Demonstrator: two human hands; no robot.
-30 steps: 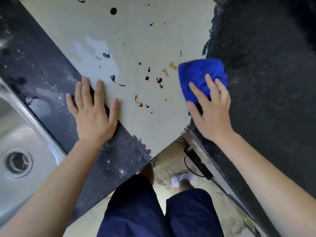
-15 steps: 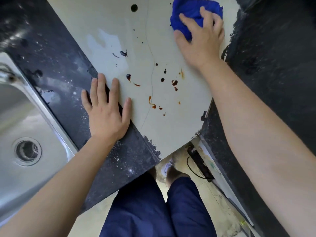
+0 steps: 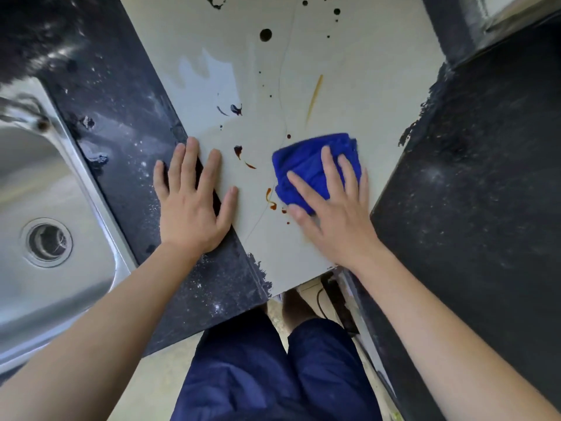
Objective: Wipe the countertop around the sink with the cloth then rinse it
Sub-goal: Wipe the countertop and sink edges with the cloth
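Observation:
A bunched blue cloth (image 3: 309,165) lies on the pale countertop panel (image 3: 349,86), over the brown spots near its front. My right hand (image 3: 331,205) presses flat on the cloth with spread, straight fingers. My left hand (image 3: 191,202) rests flat and open across the seam between the pale panel and the dark speckled counter (image 3: 121,123). Brown and dark stains (image 3: 241,154) dot the panel between the hands, and a yellowish streak (image 3: 314,97) runs beyond the cloth. The steel sink (image 3: 39,183) with its drain (image 3: 47,241) is at the left.
A second dark counter (image 3: 485,177) rises at the right. Black drops (image 3: 265,34) mark the far part of the panel. Below the panel's front edge are my dark blue trousers (image 3: 258,375), the floor and a black cable (image 3: 321,299).
My right hand has pulled the cloth from the far edge of the panel back toward me, onto the brown spots, leaving a yellowish streak. The left hand has stayed put.

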